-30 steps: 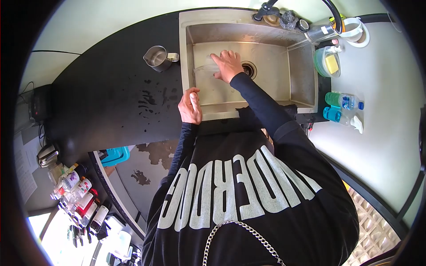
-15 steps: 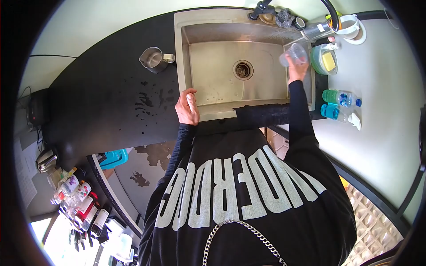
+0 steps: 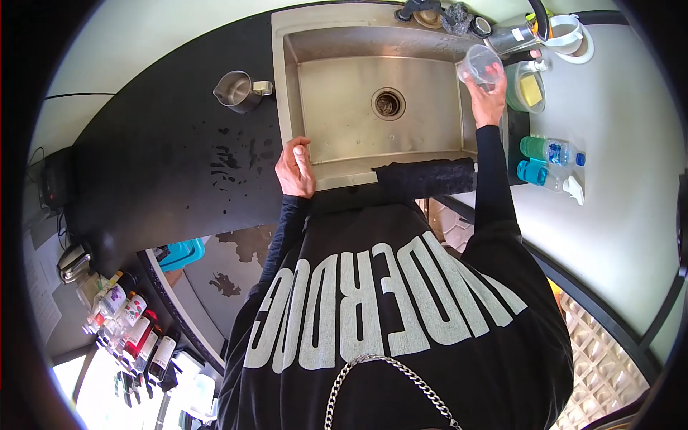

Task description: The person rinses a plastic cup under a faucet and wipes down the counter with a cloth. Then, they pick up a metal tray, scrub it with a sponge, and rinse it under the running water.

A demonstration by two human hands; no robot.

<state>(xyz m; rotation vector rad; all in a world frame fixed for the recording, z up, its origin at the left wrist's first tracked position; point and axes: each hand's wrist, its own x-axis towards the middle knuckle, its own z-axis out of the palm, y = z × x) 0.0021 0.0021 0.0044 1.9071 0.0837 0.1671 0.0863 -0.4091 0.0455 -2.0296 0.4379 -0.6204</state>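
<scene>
At the sink's right rim, my right hand (image 3: 487,97) grips a clear plastic cup (image 3: 480,63), with its fingers round the cup's side. My left hand (image 3: 295,166) rests at the front left corner of the metal sink (image 3: 344,129), its fingers curled and thumb on top; whether anything is inside it is hidden. A dark cloth (image 3: 426,179) lies over the sink's front edge. On the black counter, left of the sink, stands a metal pitcher (image 3: 236,91). Just right of the cup is a green tub (image 3: 516,87) with a yellow sponge (image 3: 530,91).
The faucet (image 3: 539,18) arches over the back right corner, near a steel scrubber (image 3: 456,19). Two bottles, one a spray bottle (image 3: 548,179), lie at the right. Water drops mark the black counter (image 3: 172,165). Several bottles (image 3: 136,326) stand at lower left.
My right hand has moved slightly right with the cup, which is now steadier and tilted differently. The whole view has shifted a little; my left hand remains at the sink's corner.
</scene>
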